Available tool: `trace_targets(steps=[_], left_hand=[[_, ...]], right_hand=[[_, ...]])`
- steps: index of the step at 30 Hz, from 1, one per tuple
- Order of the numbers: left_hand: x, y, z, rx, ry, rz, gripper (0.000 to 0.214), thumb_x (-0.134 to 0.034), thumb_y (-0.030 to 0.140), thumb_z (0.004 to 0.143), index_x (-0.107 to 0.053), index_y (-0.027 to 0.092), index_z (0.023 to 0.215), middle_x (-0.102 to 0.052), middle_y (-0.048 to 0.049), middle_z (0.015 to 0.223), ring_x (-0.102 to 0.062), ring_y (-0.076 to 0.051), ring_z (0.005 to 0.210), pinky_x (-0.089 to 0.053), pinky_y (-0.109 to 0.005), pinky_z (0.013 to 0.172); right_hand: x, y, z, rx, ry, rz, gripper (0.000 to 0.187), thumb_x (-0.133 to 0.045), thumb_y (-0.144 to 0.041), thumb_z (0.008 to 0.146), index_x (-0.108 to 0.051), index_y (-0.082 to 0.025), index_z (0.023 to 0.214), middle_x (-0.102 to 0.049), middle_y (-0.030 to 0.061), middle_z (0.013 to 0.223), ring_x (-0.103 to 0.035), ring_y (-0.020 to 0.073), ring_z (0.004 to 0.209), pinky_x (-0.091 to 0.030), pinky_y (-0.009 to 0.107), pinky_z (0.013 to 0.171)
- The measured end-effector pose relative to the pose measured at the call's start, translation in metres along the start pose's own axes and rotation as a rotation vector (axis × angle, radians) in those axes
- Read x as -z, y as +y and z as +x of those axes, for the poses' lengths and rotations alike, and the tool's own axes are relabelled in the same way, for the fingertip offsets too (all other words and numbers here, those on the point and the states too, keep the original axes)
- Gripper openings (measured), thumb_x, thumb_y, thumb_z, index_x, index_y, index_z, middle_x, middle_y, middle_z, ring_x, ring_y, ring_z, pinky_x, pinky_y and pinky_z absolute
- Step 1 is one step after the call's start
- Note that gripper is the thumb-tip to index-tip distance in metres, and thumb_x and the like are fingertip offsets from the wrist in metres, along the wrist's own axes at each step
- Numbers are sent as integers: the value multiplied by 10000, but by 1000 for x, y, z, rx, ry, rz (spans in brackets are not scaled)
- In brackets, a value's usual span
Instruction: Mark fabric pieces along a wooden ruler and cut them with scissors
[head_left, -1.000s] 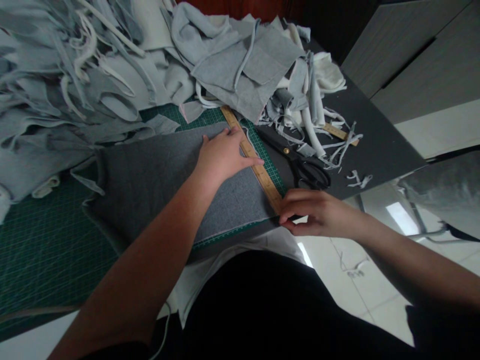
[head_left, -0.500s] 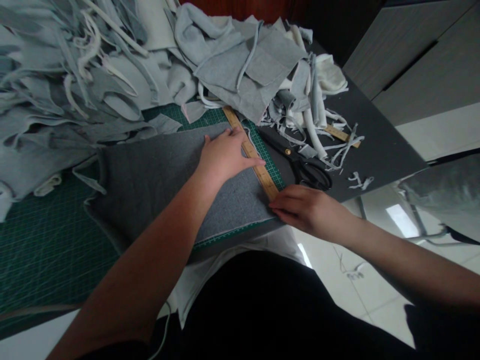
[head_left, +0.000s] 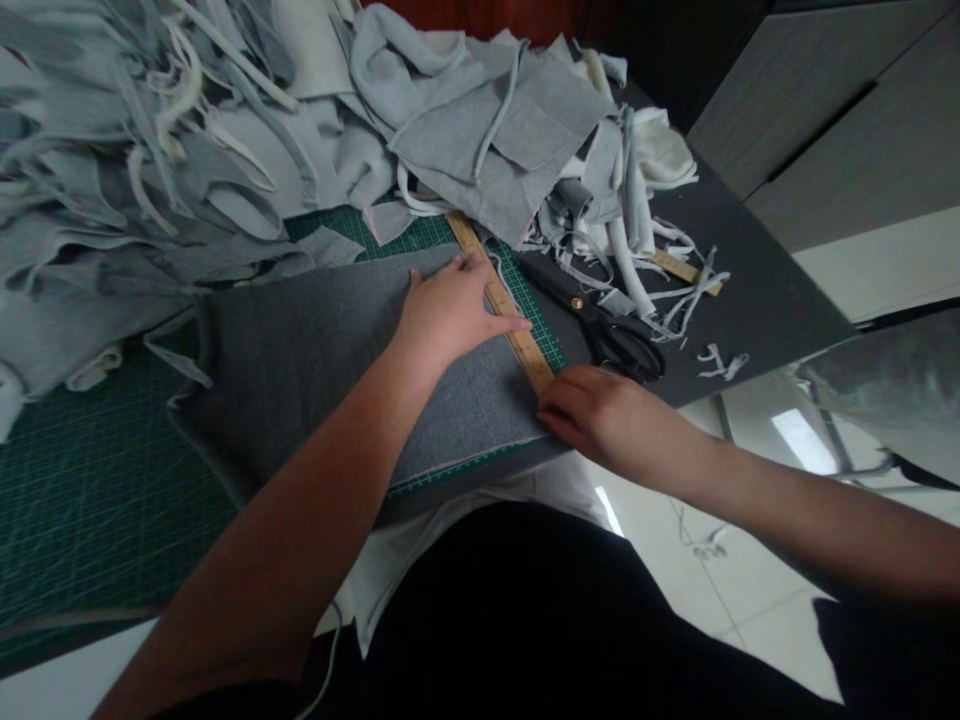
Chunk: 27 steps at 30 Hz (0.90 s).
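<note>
A dark grey piece of fabric lies on the green cutting mat. Across its right edge runs a wooden ruler. My left hand rests with spread fingers on the cloth and the ruler, its thumb stretched over the wood. At the near end of the ruler, my right hand has its fingers pinched together by the fabric's corner; whatever is between them is hidden. Black-handled scissors lie just right of the ruler.
Heaped grey and off-white fabric scraps cover the back of the table. A second wooden strip lies among thin offcuts at the right. Beyond the table's right edge is a tiled floor.
My right hand has shifted slightly, with its wrist turned a little and its fingers still near the ruler's end. The left hand, ruler and fabric look the same.
</note>
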<state>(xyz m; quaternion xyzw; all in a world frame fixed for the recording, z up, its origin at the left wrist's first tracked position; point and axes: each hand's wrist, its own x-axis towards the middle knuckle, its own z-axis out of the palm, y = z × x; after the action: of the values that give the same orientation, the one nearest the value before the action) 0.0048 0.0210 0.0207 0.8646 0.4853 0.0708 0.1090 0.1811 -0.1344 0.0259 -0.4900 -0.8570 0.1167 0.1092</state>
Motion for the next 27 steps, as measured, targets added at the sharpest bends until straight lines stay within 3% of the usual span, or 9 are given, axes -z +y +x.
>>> trace_targets(steps=[15,27], left_hand=[[4,3,-2,6,-11,-15,822,-692,705,849,-495,246,1502,-563,-161,1538,-521,-391,1410,-305,-622,1222],[2,1,-1,3,-23,1,856,-690,720,838,-473,274,1536,-520,-157,1585,-440,-415,1483,-289,-644,1226]], right_hand=[[11,-16,6,-99,-130,-49,153,-622,-127,970,-731,-128,864,-679,97,893,-678,225,819,-539,346,762],[20,4,15,-62,-172,110,151,-614,-134,974,-762,-150,947,-694,73,945,-668,187,826,-485,309,752]])
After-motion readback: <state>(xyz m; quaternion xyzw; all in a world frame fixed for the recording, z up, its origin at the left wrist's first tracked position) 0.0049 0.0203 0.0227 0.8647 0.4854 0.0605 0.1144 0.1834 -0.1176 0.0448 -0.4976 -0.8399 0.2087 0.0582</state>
